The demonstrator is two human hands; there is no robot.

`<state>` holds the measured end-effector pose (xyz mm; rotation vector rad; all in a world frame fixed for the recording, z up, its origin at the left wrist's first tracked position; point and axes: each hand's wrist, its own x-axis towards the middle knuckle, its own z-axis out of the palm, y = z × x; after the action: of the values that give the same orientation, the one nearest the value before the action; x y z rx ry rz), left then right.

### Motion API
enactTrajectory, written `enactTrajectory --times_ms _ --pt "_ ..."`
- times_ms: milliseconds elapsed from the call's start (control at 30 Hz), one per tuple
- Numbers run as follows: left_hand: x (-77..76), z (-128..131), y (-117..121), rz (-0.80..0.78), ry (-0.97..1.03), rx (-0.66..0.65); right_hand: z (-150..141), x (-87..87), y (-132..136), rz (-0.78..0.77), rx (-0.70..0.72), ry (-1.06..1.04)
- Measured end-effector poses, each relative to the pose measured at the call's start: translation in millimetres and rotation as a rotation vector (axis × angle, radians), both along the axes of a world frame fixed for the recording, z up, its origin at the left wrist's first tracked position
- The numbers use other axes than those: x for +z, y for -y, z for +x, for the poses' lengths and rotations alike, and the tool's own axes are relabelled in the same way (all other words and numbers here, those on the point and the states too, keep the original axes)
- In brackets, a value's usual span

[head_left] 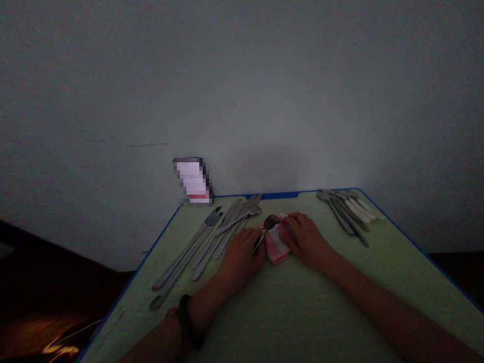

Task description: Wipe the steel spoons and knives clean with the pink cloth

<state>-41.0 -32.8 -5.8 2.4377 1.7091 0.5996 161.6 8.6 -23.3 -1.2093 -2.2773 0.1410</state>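
Near the far middle of the table, my left hand is closed around the handle of a spoon, whose bowl points away to the right. My right hand is closed on a pink and white cloth, which lies bunched beneath and beside the spoon's bowl. Just left of my left hand lies a loose group of metal cutlery, with long handles pointing toward me. One fork rests across the others there. Parts of the spoon's handle are hidden by my left fingers.
The pale green table has a blue edge and meets a grey wall. A blurred-out phone leans upright at the back left. More cutlery, some with white handles, lies at the back right. The room is dim.
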Motion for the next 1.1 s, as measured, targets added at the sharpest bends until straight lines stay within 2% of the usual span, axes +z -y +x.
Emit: enactTrajectory --times_ms 67,167,400,567,700,867,967,1100 --pt "-2.0 -0.8 0.6 0.108 -0.067 -0.011 1.1 -0.5 -0.3 -0.008 0.015 0.002" --pt "-7.3 -5.5 -3.3 0.193 -0.148 0.046 2.5 -1.1 -1.8 -0.012 0.020 -0.002" --pt "-14.2 -10.8 -9.2 0.157 -0.228 0.114 3.3 0.6 -0.4 0.029 0.032 0.004" --pt "-18.3 -13.2 -12.5 0.184 -0.196 0.145 1.7 7.5 5.8 0.042 0.201 0.048" --pt "-22.1 -19.0 -22.1 0.210 -0.100 0.106 -0.3 9.8 8.0 0.003 0.251 0.055" --pt "-13.6 -17.4 -26.8 0.206 0.111 -0.024 -7.1 9.6 10.5 0.041 0.137 0.043" --pt "-4.4 -14.2 -21.3 0.063 0.294 -0.106 -11.1 10.2 11.4 0.052 0.062 0.058" --pt "2.6 -10.5 -11.9 -0.056 0.459 -0.094 -10.3 11.2 9.7 0.076 -0.037 -0.001"
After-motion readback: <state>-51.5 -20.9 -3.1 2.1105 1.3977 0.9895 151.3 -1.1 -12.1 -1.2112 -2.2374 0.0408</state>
